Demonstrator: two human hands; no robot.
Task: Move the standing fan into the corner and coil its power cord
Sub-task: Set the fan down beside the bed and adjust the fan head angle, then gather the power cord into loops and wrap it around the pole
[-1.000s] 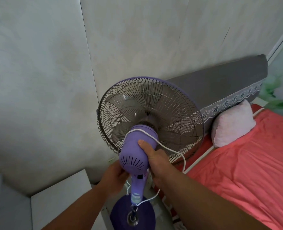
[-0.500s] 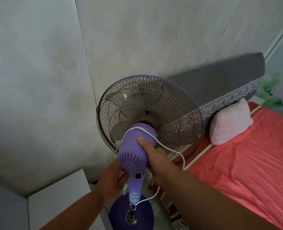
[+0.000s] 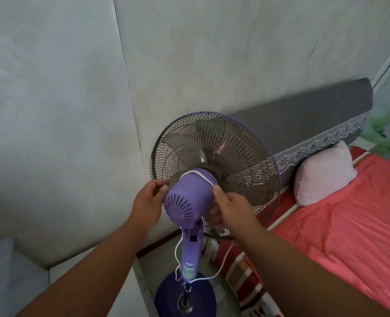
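From the head view I see the purple standing fan (image 3: 190, 202) at centre frame, its wire cage facing the grey wall (image 3: 63, 99) and its round base (image 3: 166, 300) on the floor at the bottom edge, just beside the bed (image 3: 349, 236) with the red sheet on the right. The white power cord (image 3: 199, 173) lies looped over the top of the motor housing, then hangs down along the stem to a loose curve near the base. My left hand (image 3: 149, 201) sits left of the housing, fingertips pinched on the cord's end at the cage edge. My right hand (image 3: 231, 208) is on the housing's right side — thumb and forefinger nipping the cord where it comes off the top, the remaining fingers curled in. A pink pillow (image 3: 324, 172) leans against the grey headboard (image 3: 303, 120) at right.
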